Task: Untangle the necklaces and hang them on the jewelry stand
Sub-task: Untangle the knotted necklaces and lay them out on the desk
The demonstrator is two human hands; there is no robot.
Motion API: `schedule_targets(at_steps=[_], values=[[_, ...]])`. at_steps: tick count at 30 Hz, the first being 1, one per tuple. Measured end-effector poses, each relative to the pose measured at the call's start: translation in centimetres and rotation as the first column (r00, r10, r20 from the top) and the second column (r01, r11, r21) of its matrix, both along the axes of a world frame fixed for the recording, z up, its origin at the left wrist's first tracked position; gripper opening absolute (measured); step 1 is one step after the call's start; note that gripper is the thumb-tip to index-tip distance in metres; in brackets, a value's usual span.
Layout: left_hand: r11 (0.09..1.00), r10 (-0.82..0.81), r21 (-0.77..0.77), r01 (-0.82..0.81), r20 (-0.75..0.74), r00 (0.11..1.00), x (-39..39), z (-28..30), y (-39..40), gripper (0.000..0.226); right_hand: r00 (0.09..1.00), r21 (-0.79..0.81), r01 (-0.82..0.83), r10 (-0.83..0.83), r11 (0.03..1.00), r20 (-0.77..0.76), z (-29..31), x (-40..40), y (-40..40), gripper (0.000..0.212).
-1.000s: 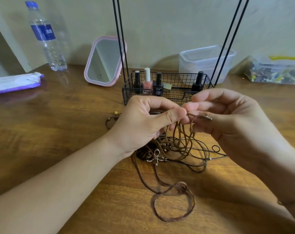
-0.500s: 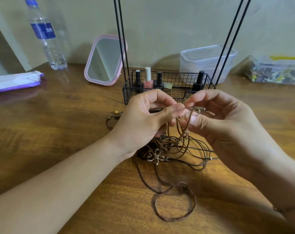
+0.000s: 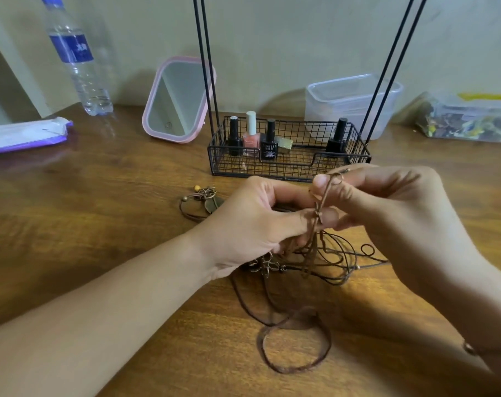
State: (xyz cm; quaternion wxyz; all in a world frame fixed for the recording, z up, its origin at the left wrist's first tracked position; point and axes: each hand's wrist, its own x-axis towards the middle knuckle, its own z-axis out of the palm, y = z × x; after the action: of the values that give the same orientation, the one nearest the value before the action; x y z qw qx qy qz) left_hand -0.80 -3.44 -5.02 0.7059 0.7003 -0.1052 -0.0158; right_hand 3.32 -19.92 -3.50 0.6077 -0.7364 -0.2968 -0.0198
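Head view: both hands are working over the wooden table, raised just in front of the wire basket base of the jewelry stand; left hand is curling round a bunch of tan leather cord, its thumb pressing the cord at a small knot; right hand is pinching the same cord higher up, where a metal ring and clasp end is poking out above its fingertips; fingers of both hands are pressed close, none spread.

Below the fingers the cord is dropping into the tangle of necklaces, dark thin cords looping to the right-hand side under the right palm; a bronze flower pendant is lying just beneath the left palm; a brown ribbon loop is trailing toward the viewer, well below both hands; a second charm cluster with beads is sitting beyond the left knuckles.

Progress, as judged: early; one cord end is being worked free, the heap is unsorted; the stand's uprights visible here are carrying nothing, its top being out of frame; every necklace is awaiting separating and hanging.

Behind the fingers: nail polish bottles in the basket; pink mirror; water bottle; clear plastic tub.
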Motion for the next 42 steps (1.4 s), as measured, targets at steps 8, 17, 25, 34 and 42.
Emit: schedule_targets(at_steps=[8, 17, 25, 34, 42], values=[[0.993, -0.057, -0.104, 0.049, -0.075, 0.996, 0.6, -0.5, 0.7, 0.061, 0.975, -0.102, -0.212, 0.203, 0.972, -0.089, -0.1, 0.4, -0.1, 0.032], [0.994, -0.047, -0.103, 0.044, -0.030, 0.998, 0.8, -0.1, 1.4, 0.125, 0.997, -0.128, -0.043, 0.051, 0.991, 0.055, -1.6, 1.1, 0.1, 0.050], [0.946, -0.270, -0.203, 0.254, -0.052, 0.961, 0.7, -0.9, 1.6, 0.127, 0.951, -0.348, 0.050, 0.062, 0.936, 0.302, -1.6, 1.0, 0.4, 0.030], [0.992, -0.063, -0.114, 0.062, -0.009, 0.998, 1.5, 1.2, 4.1, 0.110, 0.992, 0.430, -0.021, 0.071, 0.903, -0.101, -0.4, 3.5, -2.0, 0.005], [0.949, 0.073, -0.309, -0.060, 0.031, 0.997, 1.9, 2.6, 7.4, 0.118, 0.967, 0.647, -0.002, 0.165, 0.763, -0.192, 0.3, 6.6, -4.9, 0.026]])
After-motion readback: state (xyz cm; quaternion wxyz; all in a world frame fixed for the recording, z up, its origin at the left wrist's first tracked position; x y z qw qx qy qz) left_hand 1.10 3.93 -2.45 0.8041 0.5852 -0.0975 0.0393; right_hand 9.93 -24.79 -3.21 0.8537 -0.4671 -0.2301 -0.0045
